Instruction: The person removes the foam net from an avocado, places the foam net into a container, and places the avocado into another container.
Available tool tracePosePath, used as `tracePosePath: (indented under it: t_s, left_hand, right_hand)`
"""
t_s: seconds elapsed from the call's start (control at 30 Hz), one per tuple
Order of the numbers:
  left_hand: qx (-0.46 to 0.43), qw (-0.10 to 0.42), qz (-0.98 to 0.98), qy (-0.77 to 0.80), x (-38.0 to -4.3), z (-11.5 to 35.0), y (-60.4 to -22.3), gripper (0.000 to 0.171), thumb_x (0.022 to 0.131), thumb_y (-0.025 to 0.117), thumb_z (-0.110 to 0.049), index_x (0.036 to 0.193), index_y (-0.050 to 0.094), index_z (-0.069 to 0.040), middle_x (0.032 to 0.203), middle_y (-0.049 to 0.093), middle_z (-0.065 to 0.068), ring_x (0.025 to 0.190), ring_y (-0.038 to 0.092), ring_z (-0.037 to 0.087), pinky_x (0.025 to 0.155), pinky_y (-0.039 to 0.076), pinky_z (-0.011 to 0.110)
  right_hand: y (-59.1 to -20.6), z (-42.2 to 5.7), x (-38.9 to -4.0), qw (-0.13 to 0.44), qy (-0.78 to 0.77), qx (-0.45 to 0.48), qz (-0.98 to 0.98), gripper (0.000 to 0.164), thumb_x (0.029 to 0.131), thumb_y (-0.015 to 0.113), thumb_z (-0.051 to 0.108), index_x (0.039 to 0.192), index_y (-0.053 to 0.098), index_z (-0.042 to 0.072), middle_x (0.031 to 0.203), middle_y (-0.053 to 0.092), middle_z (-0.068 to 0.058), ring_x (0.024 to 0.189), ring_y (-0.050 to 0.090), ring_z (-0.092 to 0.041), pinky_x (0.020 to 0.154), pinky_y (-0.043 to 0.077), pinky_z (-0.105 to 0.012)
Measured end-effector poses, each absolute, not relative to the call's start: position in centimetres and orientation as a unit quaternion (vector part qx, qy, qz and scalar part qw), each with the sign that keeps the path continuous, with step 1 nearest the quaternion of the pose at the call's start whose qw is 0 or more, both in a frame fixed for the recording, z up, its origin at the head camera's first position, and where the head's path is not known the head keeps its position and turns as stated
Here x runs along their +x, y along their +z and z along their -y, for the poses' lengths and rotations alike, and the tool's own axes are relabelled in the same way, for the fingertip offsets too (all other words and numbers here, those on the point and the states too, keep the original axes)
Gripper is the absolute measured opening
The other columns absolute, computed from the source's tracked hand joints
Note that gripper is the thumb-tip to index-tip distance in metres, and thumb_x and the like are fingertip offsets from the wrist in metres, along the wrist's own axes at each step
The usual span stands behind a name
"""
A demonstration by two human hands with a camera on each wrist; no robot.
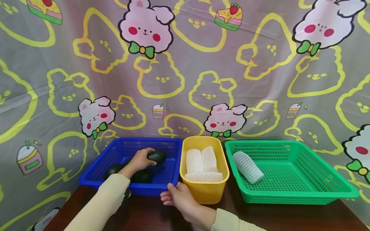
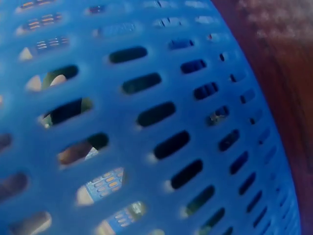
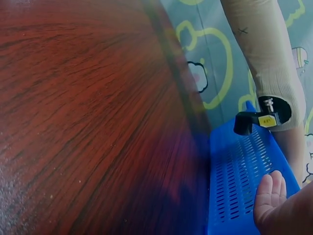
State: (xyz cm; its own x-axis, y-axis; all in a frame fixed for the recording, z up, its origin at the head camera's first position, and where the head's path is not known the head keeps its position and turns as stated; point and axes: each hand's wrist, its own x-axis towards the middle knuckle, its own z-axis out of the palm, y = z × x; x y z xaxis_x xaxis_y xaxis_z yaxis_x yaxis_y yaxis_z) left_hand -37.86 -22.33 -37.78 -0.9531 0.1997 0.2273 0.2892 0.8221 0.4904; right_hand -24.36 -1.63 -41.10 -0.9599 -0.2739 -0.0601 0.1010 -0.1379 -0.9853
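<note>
In the head view my left hand (image 1: 140, 160) reaches into a blue basket (image 1: 170, 150) and grips a dark green avocado (image 1: 158, 157) by its left end, thumb in front and fingers behind. More avocados (image 1: 143, 176) lie in that basket under the left wrist and forearm, partly hidden. My right hand (image 1: 182, 199) is at the basket's front right corner, fingers loosely extended and holding nothing. It shows beside the blue wall in the right wrist view as well. Only the basket's slotted side fills the left wrist view.
Against the blue basket stands a yellow bin (image 1: 202, 192) with several white foam net sleeves (image 1: 203, 176). To its right a green basket (image 1: 289, 193) holds one foam net sleeve (image 1: 248, 167). All stand on a dark red wooden table (image 3: 98, 107) before a patterned curtain (image 1: 185, 64).
</note>
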Motion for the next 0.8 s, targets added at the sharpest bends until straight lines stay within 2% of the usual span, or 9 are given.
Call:
tracePosePath:
  t_s: [0.37,0.8]
  left_hand:
    - [-0.132,0.050,0.966,-0.215,-37.96,21.86,-37.61,0.051,0.078,0.079,-0.007,0.123,0.058,0.007,0.117,0.062,0.025,0.109,0.056,0.042,0.090,0.046,0.050]
    - [-0.121,0.031,0.975,-0.185,-37.93,21.55,-38.05,0.050,0.077,0.080,-0.005,0.121,0.059,0.004,0.117,0.062,0.023,0.109,0.057,0.041,0.091,0.045,0.051]
  right_hand:
    - [-41.05,1.52,-24.30,0.112,-0.753,-0.082,-0.643,0.018,0.104,0.042,0.013,0.100,0.048,-0.004,0.079,0.067,-0.010,0.068,0.064,-0.015,0.067,0.057,-0.033]
    - [-41.07,1.41,-24.14,0.109,-0.760,-0.093,-0.634,0.016,0.104,0.043,0.011,0.098,0.047,-0.003,0.077,0.067,-0.010,0.066,0.064,-0.014,0.065,0.057,-0.033]
